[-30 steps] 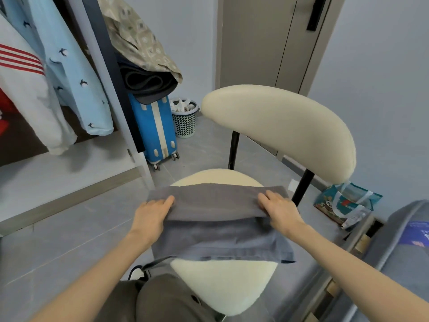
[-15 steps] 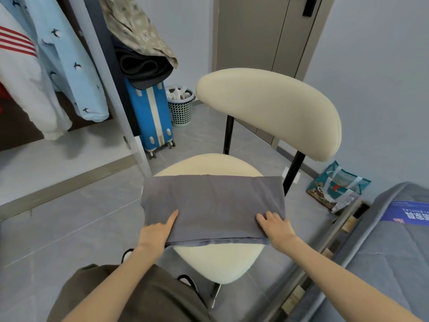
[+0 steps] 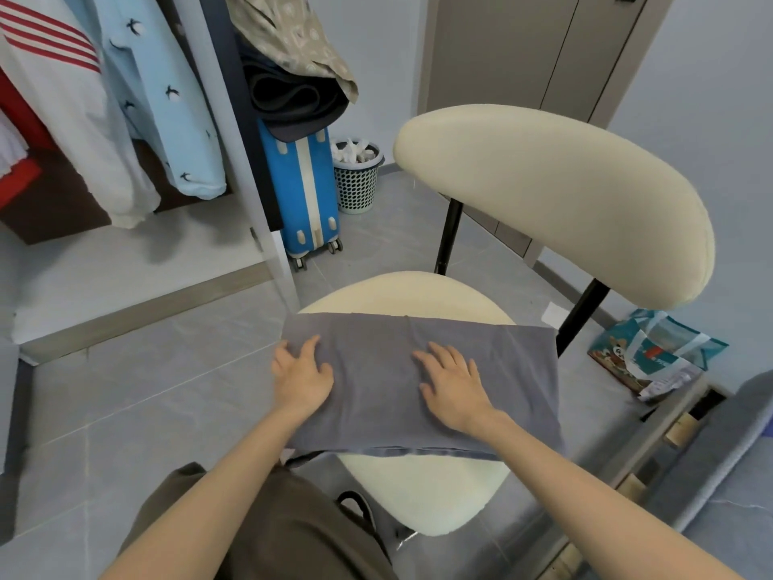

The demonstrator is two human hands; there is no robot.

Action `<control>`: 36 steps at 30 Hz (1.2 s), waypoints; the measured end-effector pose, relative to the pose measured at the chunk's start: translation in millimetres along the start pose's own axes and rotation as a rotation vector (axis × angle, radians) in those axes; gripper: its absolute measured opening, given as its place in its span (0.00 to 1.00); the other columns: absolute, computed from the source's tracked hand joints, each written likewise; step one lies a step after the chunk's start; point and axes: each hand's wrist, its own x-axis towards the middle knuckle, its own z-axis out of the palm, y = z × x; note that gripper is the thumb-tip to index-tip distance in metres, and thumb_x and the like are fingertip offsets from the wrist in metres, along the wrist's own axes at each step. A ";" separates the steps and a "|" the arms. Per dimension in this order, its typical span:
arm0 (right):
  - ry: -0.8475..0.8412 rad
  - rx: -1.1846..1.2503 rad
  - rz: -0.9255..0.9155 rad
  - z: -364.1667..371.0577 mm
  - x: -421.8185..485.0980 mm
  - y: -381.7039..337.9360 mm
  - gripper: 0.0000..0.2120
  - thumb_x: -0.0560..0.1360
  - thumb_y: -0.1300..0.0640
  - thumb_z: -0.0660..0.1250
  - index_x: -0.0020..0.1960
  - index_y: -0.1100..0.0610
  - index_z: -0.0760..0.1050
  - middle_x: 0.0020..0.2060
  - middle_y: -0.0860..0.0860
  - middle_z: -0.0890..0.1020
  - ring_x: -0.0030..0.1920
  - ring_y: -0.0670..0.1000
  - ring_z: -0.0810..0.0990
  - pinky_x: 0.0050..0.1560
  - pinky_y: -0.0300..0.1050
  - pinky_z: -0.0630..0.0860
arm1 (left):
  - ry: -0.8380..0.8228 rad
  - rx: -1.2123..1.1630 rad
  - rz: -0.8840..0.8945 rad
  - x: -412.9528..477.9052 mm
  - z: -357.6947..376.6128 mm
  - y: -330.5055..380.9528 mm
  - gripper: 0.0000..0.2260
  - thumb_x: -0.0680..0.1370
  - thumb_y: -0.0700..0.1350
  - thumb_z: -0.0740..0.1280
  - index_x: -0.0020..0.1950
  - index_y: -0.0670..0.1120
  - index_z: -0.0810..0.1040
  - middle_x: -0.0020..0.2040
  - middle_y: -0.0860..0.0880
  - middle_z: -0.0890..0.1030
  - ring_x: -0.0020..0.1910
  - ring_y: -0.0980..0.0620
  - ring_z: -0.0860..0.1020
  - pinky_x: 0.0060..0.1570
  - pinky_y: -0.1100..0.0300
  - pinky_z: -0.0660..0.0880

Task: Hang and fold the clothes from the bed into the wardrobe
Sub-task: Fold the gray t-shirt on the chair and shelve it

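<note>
far left: pale blue shirt (image 3: 167, 102) hangs in wardrobe | left hand (image 3: 302, 376) flat, fingers spread, presses folded grey cloth (image 3: 514, 370) | cloth lies across cream chair (image 3: 422, 491) seat | right hand (image 3: 454, 385) flat on it, fingers spread

I see matt grey cloth (image 3: 422, 378) on a nubbly cream fabric chair (image 3: 422, 491) with smooth black metal legs (image 3: 448, 236).

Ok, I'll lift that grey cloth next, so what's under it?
The cream chair seat, showing beyond its far and near edges. Left hand and right hand rest on top. Anything else beneath the grey cloth is covered.
</note>
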 end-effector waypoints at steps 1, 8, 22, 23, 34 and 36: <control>-0.004 0.004 -0.005 4.0 8.1 -3.2 0.26 0.82 0.53 0.54 0.78 0.47 0.51 0.78 0.50 0.48 0.78 0.55 0.44 0.76 0.60 0.44 | 0.019 -0.033 -0.055 7.4 0.7 -2.7 0.24 0.80 0.47 0.60 0.76 0.51 0.60 0.75 0.39 0.50 0.74 0.40 0.51 0.72 0.48 0.54; 0.020 -0.036 -0.014 24.5 59.9 -17.4 0.28 0.83 0.50 0.51 0.79 0.45 0.41 0.78 0.51 0.40 0.78 0.56 0.37 0.75 0.62 0.41 | 0.044 -0.296 -0.130 75.5 4.0 -17.9 0.19 0.81 0.49 0.61 0.72 0.53 0.68 0.70 0.40 0.69 0.71 0.42 0.64 0.71 0.51 0.60; -0.061 -0.019 0.297 32.4 80.1 19.1 0.31 0.79 0.33 0.41 0.78 0.41 0.36 0.78 0.43 0.38 0.77 0.54 0.34 0.68 0.74 0.37 | 0.179 -0.309 -0.191 100.9 4.1 -30.2 0.21 0.79 0.33 0.56 0.73 0.40 0.68 0.68 0.38 0.66 0.67 0.41 0.67 0.66 0.57 0.61; -0.057 -0.015 0.294 30.3 78.6 20.3 0.30 0.80 0.34 0.41 0.78 0.42 0.36 0.78 0.44 0.38 0.77 0.55 0.34 0.68 0.74 0.37 | 0.161 -0.238 -0.230 96.3 5.5 -22.2 0.22 0.79 0.35 0.57 0.73 0.41 0.66 0.70 0.39 0.63 0.69 0.41 0.63 0.68 0.54 0.59; -0.052 -0.115 0.456 13.9 53.9 87.2 0.26 0.80 0.36 0.38 0.76 0.36 0.37 0.78 0.44 0.40 0.78 0.56 0.37 0.66 0.75 0.33 | -0.207 0.528 0.382 31.6 106.9 51.1 0.24 0.83 0.57 0.45 0.76 0.62 0.37 0.78 0.51 0.35 0.75 0.37 0.33 0.65 0.27 0.36; -0.072 -0.016 0.585 8.9 39.9 118.7 0.27 0.79 0.32 0.39 0.75 0.34 0.36 0.78 0.43 0.38 0.78 0.58 0.38 0.68 0.74 0.37 | -0.184 0.562 0.351 34.2 112.6 48.8 0.24 0.82 0.60 0.43 0.75 0.65 0.35 0.77 0.49 0.33 0.74 0.35 0.32 0.62 0.24 0.35</control>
